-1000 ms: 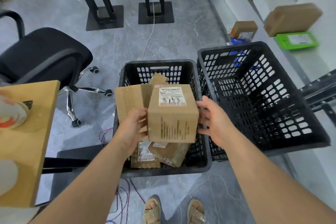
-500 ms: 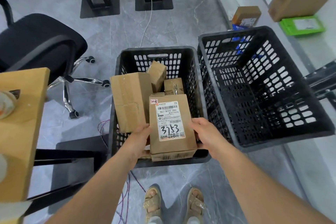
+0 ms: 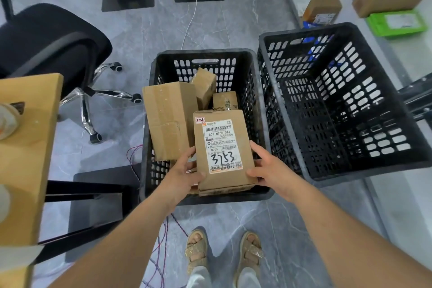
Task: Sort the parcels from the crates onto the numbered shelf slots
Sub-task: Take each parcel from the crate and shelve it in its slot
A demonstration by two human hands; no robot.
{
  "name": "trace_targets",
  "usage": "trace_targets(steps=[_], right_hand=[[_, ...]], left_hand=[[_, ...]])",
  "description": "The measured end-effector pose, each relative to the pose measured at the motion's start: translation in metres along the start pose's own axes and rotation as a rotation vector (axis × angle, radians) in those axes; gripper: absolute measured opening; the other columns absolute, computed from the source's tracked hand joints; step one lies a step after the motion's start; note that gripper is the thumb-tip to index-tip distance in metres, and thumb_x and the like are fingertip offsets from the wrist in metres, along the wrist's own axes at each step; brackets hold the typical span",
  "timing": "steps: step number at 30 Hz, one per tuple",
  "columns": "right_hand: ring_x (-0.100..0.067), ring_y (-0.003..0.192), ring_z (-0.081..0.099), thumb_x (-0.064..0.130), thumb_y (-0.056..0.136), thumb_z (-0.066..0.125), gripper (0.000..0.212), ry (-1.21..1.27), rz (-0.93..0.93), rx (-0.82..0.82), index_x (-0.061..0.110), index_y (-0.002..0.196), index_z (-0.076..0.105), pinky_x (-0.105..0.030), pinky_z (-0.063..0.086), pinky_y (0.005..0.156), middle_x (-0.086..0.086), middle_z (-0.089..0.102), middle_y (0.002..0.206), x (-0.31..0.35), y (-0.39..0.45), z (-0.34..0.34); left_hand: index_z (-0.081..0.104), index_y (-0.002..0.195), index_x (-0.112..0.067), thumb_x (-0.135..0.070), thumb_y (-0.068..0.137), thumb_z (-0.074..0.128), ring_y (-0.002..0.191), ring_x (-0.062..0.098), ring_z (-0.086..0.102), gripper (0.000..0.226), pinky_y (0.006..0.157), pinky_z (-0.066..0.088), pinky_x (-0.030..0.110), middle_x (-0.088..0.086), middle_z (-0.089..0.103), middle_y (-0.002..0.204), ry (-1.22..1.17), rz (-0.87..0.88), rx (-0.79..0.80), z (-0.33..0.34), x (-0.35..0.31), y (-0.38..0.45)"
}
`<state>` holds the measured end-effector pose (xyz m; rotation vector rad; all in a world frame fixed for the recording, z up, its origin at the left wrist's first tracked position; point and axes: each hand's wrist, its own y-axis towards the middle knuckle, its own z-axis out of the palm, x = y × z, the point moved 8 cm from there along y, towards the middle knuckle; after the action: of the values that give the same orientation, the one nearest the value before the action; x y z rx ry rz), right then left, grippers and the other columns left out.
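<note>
Parcel [image 3: 224, 149]: you hold it label up over the near edge of the left crate [image 3: 149, 110]; "3753" is handwritten on the label.
Left hand [image 3: 184, 175]: fingers curled round the parcel's left side.
Right hand [image 3: 268, 170]: thumb and fingers clasp its right side.
Other boxes [image 3: 168, 119]: piled against the crate's left and far walls.
Right crate [image 3: 350, 175]: touches the left crate.
Shelf [image 3: 397, 54]: far right, carrying parcels.

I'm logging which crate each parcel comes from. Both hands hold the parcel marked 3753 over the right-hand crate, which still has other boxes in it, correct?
Not quite. In the head view the left hand and right hand hold the parcel marked 3753 over the left-hand crate, which holds the other boxes. The right-hand crate shows no parcels.
</note>
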<state>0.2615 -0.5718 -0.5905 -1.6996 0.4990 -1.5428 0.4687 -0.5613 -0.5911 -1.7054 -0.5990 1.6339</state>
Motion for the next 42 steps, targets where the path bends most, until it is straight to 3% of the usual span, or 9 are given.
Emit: trace_targets(steps=[4, 8, 16, 21, 24, 28, 31, 35, 42], right_hand=[[-0.024, 0.108, 0.064, -0.012, 0.084, 0.057, 0.093, 0.012, -0.018, 0.051, 0.047, 0.146, 0.022, -0.037, 0.053, 0.090, -0.006, 0.067, 0.117, -0.007, -0.005, 0.002], [-0.020, 0.109, 0.063, -0.017, 0.082, 0.057, 0.098, 0.021, -0.108, 0.039, 0.052, 0.142, 0.021, -0.031, 0.054, 0.085, -0.007, 0.064, 0.121, 0.000, -0.012, 0.005], [-0.005, 0.106, 0.062, -0.007, 0.082, 0.064, 0.078, -0.120, -0.387, -0.118, 0.042, 0.136, 0.037, -0.024, 0.050, 0.088, 0.007, 0.061, 0.121, 0.069, -0.057, -0.014], [-0.007, 0.115, 0.056, -0.005, 0.077, 0.071, 0.091, -0.239, -0.561, -0.090, 0.063, 0.124, 0.035, -0.034, 0.047, 0.098, 0.015, 0.041, 0.144, 0.119, -0.104, -0.021], [-0.005, 0.124, 0.048, -0.001, 0.079, 0.072, 0.097, -0.313, -0.607, -0.109, 0.073, 0.122, 0.028, -0.031, 0.043, 0.102, 0.022, 0.033, 0.147, 0.142, -0.135, -0.023], [0.004, 0.127, 0.042, -0.002, 0.079, 0.070, 0.095, -0.307, -0.670, -0.186, 0.067, 0.128, 0.028, -0.016, 0.043, 0.097, 0.026, 0.037, 0.143, 0.172, -0.181, -0.031], [0.006, 0.123, 0.046, -0.005, 0.080, 0.068, 0.094, -0.300, -0.726, -0.228, 0.067, 0.128, 0.031, -0.020, 0.046, 0.096, 0.035, 0.041, 0.135, 0.194, -0.218, -0.034], [0.003, 0.119, 0.050, -0.007, 0.080, 0.067, 0.093, -0.274, -0.804, -0.318, 0.066, 0.127, 0.033, -0.020, 0.050, 0.088, 0.034, 0.044, 0.131, 0.219, -0.273, -0.038], [-0.007, 0.120, 0.053, -0.011, 0.077, 0.068, 0.088, -0.244, -0.919, -0.499, 0.049, 0.135, 0.037, -0.031, 0.052, 0.091, 0.023, 0.046, 0.136, 0.230, -0.357, -0.054]], left_hand=[[0.020, 0.145, -0.050, 0.005, 0.085, 0.063, 0.115, 0.019, 0.058, 0.091, 0.083, 0.056, 0.034, -0.008, 0.050, 0.134, -0.009, 0.022, 0.092, 0.005, 0.004, -0.005], [0.030, 0.129, -0.063, 0.006, 0.084, 0.063, 0.121, 0.018, 0.053, 0.088, 0.093, 0.052, 0.042, -0.007, 0.048, 0.137, -0.012, 0.156, 0.074, 0.006, -0.002, -0.007], [0.034, 0.130, -0.062, -0.001, 0.081, 0.070, 0.124, 0.016, 0.050, 0.086, 0.102, 0.044, 0.048, -0.010, 0.047, 0.138, 0.136, 0.423, 0.051, -0.003, -0.071, -0.041], [0.033, 0.135, -0.054, -0.014, 0.072, 0.072, 0.115, 0.009, 0.053, 0.084, 0.094, 0.051, 0.034, -0.022, 0.051, 0.126, 0.229, 0.608, 0.107, 0.001, -0.140, -0.089], [0.029, 0.135, -0.052, -0.006, 0.075, 0.073, 0.110, -0.001, 0.052, 0.088, 0.092, 0.050, 0.027, -0.035, 0.052, 0.115, 0.287, 0.697, 0.165, 0.010, -0.175, -0.115], [0.024, 0.141, -0.051, 0.004, 0.080, 0.069, 0.115, 0.003, 0.051, 0.093, 0.086, 0.052, 0.026, -0.023, 0.049, 0.126, 0.277, 0.789, 0.206, 0.022, -0.205, -0.143], [0.025, 0.138, -0.061, -0.006, 0.078, 0.073, 0.119, 0.005, 0.049, 0.094, 0.090, 0.052, 0.032, -0.018, 0.043, 0.136, 0.293, 0.889, 0.220, 0.030, -0.228, -0.165], [0.024, 0.132, -0.069, -0.017, 0.073, 0.071, 0.120, 0.006, 0.048, 0.092, 0.086, 0.053, 0.027, -0.023, 0.043, 0.133, 0.321, 1.029, 0.271, 0.046, -0.265, -0.198], [0.021, 0.140, -0.057, -0.032, 0.071, 0.073, 0.122, 0.003, 0.046, 0.090, 0.087, 0.053, 0.025, -0.022, 0.040, 0.135, 0.396, 1.195, 0.431, 0.088, -0.309, -0.243]])
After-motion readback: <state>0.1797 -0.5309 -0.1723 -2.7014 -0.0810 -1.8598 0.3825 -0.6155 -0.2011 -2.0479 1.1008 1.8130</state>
